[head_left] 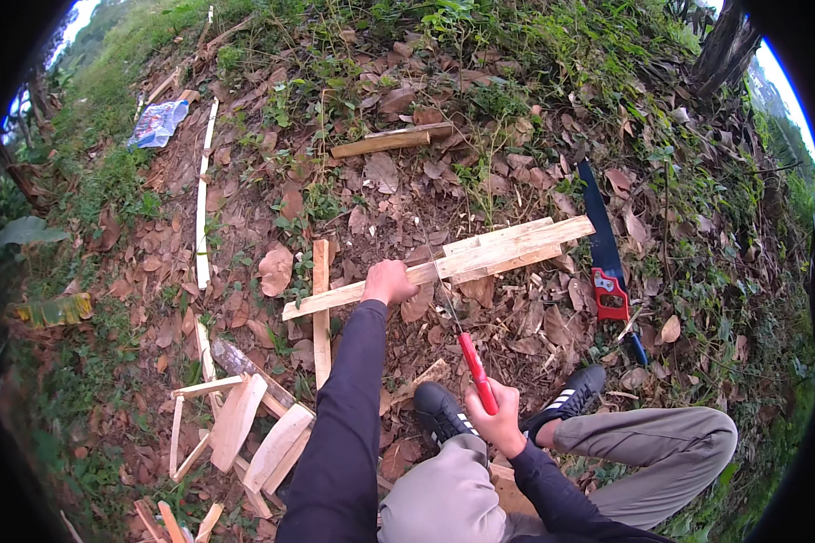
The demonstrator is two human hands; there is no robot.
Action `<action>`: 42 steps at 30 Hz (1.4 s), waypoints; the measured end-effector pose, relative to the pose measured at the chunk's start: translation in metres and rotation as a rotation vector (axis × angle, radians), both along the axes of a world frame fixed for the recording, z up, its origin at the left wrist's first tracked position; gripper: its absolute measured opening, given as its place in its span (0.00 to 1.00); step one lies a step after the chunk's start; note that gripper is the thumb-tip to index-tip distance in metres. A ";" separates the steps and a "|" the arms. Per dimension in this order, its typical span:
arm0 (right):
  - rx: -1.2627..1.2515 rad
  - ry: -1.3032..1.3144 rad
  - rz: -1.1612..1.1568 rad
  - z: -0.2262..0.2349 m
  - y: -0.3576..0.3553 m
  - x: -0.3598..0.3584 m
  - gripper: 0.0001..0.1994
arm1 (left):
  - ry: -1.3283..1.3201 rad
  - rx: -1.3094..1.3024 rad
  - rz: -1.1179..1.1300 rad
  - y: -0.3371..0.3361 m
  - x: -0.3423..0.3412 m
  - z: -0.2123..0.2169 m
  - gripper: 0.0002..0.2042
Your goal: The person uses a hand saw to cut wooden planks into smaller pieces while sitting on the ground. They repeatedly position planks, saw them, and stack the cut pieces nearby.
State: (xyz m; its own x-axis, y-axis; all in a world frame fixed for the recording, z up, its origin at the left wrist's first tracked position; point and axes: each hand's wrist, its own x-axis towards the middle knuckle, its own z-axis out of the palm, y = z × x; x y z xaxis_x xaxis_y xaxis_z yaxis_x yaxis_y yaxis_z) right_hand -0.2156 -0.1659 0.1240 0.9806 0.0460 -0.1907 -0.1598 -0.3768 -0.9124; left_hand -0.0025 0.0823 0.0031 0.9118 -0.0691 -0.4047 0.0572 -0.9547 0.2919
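A long, pale wooden board lies slantwise across the ground in front of me, its right part resting on other wood pieces. My left hand is closed around the board, left of its middle. In my right hand is the red handle of a hand saw. The saw's thin blade points away from me and crosses the board just right of my left hand. How deep the blade sits in the wood is too small to tell. Under the board's left end lies another wooden strip.
A second saw with a dark blade and red handle lies at the right, near a blue-handled tool. Stacked wood pieces stand at the lower left. Farther off are a plastic bag, a long strip and short planks.
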 end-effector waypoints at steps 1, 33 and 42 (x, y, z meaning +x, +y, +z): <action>-0.004 -0.017 -0.005 -0.001 0.002 -0.002 0.07 | -0.007 0.004 -0.019 -0.002 -0.003 0.000 0.21; -0.051 -0.035 -0.015 0.000 0.002 0.040 0.10 | -0.141 -0.023 0.097 -0.006 -0.005 -0.018 0.21; -0.075 -0.050 0.044 -0.016 -0.030 -0.005 0.09 | -0.165 -0.044 0.118 -0.010 -0.011 -0.019 0.18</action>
